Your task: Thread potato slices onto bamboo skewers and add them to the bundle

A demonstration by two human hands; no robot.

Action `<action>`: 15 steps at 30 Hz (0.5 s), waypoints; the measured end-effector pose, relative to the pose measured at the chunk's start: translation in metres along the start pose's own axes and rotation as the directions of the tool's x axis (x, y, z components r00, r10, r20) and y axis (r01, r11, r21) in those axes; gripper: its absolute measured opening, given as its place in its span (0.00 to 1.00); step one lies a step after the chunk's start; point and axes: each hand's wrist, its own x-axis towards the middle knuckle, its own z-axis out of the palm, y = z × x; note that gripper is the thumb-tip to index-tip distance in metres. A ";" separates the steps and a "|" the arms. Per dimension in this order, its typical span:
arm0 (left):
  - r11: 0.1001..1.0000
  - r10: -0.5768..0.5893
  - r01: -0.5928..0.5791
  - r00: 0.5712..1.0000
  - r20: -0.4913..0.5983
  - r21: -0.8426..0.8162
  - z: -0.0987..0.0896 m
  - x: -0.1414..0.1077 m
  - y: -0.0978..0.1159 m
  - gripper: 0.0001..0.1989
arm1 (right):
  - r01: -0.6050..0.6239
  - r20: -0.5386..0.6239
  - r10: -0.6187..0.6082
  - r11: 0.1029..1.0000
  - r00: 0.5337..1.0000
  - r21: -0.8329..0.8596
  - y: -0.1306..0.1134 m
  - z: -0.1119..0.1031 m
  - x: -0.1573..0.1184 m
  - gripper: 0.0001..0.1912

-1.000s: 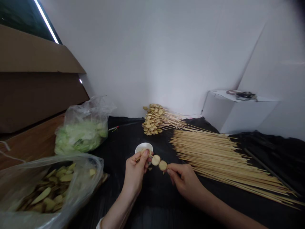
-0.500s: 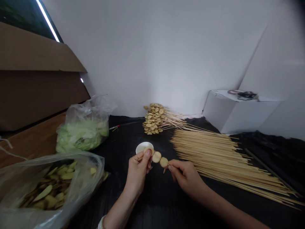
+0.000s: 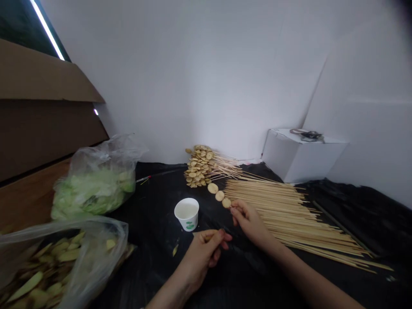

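Observation:
My right hand (image 3: pixel 247 221) pinches a thin skewer just below three round potato slices (image 3: pixel 219 196) threaded in a row. The slices point up and to the left, toward the skewered pile at the back. Lower and nearer to me is my left hand (image 3: pixel 206 251), with its fingers closed together. A pale edge that looks like a potato slice (image 3: pixel 208 236) peeks out at its thumb; most of what the hand holds is hidden. Beyond the left hand stands a white paper cup (image 3: pixel 186 214) with a green print.
Bare skewers (image 3: pixel 289 214) lie in a wide bundle at right. Finished potato skewers (image 3: pixel 199 167) are piled by the wall. On the left are an open plastic bag of potato slices (image 3: pixel 58 257) and a bag of pale green vegetables (image 3: pixel 93 189). A white box (image 3: pixel 302 154) sits back right.
My hands have moved apart. The right hand has carried the skewer up and away, its slices clear of my left hand. My left hand has come down and nearer, uncovering the cup.

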 end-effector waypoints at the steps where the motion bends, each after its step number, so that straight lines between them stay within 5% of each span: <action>1: 0.999 -0.033 0.034 0.999 0.032 -0.026 0.000 0.001 -0.004 0.19 | -0.016 -0.002 0.016 1.000 1.000 0.027 0.003 -0.002 0.002 0.10; 10: 0.969 -0.193 0.218 0.962 0.195 -0.116 -0.008 0.007 -0.013 0.17 | -0.162 -0.009 0.163 0.984 0.987 0.073 0.004 -0.022 0.010 0.14; 15: 0.962 -0.212 0.240 0.958 0.196 -0.133 -0.007 0.005 -0.009 0.16 | -0.120 -0.041 0.117 0.990 0.992 -0.071 0.003 -0.047 0.029 0.15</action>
